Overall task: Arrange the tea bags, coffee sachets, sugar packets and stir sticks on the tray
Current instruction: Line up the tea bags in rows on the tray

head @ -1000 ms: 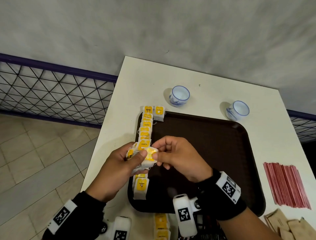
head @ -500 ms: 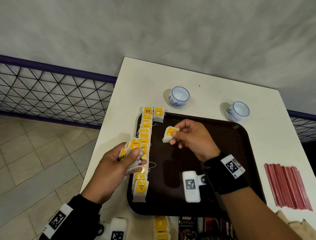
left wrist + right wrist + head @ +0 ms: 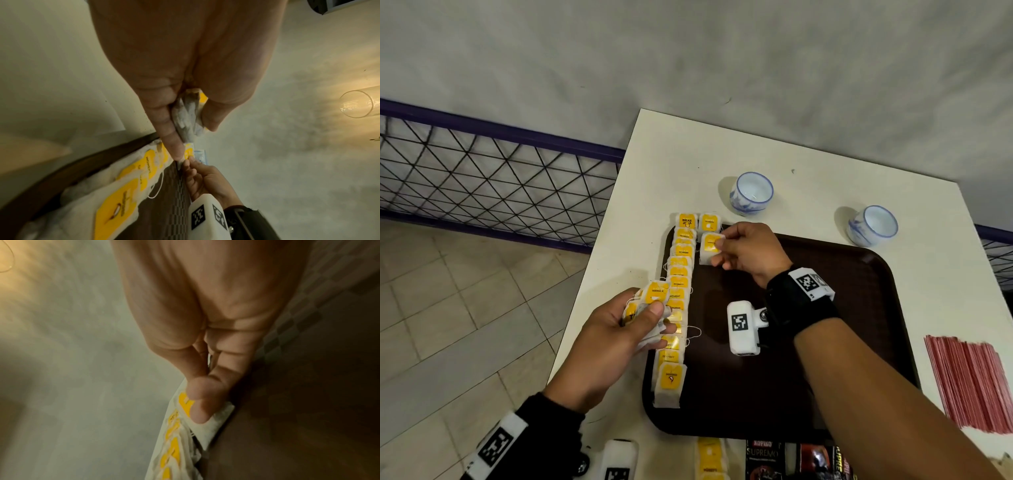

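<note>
From my left wrist camera, my left hand (image 3: 185,65) grips a bunch of tea bags (image 3: 188,113). Below, yellow-tagged tea bags (image 3: 123,199) line the tray (image 3: 41,183) edge; my right hand (image 3: 203,178) pinches one.

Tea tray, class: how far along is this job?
Done: one column of tea bags lines the tray's left edge. In hand: the right hand starts a second column with one bag; the left hand holds spares. Left: stir sticks and coffee sachets, both off the tray.

Right hand (image 3: 748,253) pinching, arm extended; left hand (image 3: 616,337) seemingly curled, grip closed.
</note>
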Demonstrator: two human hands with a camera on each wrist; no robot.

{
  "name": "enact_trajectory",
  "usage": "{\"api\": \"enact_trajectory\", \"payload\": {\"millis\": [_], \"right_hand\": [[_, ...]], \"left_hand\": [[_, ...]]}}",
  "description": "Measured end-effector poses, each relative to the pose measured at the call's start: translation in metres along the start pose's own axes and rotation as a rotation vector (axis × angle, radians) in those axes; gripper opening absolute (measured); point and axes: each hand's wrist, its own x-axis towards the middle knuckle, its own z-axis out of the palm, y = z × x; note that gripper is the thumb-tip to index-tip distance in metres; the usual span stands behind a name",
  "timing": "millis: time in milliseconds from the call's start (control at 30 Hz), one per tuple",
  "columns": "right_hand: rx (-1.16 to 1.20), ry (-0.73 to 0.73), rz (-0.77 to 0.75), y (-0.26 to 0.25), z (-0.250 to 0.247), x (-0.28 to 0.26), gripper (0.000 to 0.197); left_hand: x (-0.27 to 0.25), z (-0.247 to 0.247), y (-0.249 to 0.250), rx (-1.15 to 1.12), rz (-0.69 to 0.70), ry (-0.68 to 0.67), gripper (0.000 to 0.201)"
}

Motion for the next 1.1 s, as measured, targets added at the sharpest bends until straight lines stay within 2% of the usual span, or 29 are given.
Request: {"api": "enact_trajectory", "payload": {"millis": [200, 567, 833, 1033, 1100], "right_hand": [[-0.055, 0.082, -0.084, 0.001, 0.007, 0.006, 0.008], [-0.073, 0.166, -0.112, 0.007, 0.015, 0.014, 0.016], [-0.038, 0.209, -0.089, 0.011, 0.019, 0.023, 0.014], [-0.052, 0.233, -0.089, 0.010, 0.019, 0.019, 0.014], [-0.086, 0.268, -0.130, 0.005, 0.017, 0.011, 0.015]], "left_hand": [[0.000, -0.001, 0.000, 0.005, -0.002, -0.004, 0.030], [0.000, 0.001, -0.001, 0.022, 0.003, -0.021, 0.024], [0.001, 0.002, -0.002, 0.004, 0.017, -0.067, 0.039], [0.001, 0.004, -0.003, -0.017, 0.014, -0.084, 0.038], [0.001, 0.004, -0.002, -0.019, 0.022, -0.094, 0.037]]}}
